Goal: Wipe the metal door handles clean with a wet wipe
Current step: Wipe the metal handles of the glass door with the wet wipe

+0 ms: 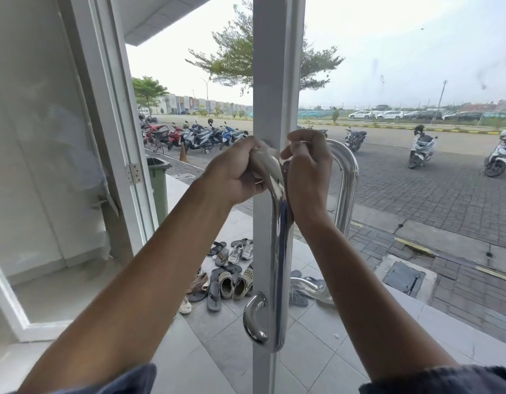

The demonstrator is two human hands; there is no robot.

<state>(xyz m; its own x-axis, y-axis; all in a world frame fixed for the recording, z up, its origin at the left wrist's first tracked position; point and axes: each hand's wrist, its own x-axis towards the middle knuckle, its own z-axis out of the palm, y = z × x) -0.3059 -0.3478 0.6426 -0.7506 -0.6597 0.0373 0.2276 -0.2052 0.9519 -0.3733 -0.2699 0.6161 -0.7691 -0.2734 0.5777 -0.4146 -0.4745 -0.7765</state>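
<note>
The left hand [234, 172] is curled round the top bend of the inner door handle [279, 251], the polished steel bar fixed to the white door frame [270, 81]. A pale, blurred scrap at its fingertips, close against the frame, looks like the wet wipe [267, 149], so I judge the left fingers to be gripping wipe and bar together. The step in hand seems to be cleaning that upper curve, where the bar meets its mount.

To do it well, keep the wipe wrapped fully round the tube and twist while sliding, so the back face nearest the frame is reached too. The long straight run below and the lower bend [256, 319] are best taken in one downward pass, refolding the wipe to a fresh side.

The right hand [307, 172] has its fingers curled in by the door's edge; whether they hold the edge or something small I cannot tell. It probably steadies the open door. Beyond the glass, the outer handle [344, 189] awaits its turn. Shoes [232, 277] lie on the tiled floor outside.
</note>
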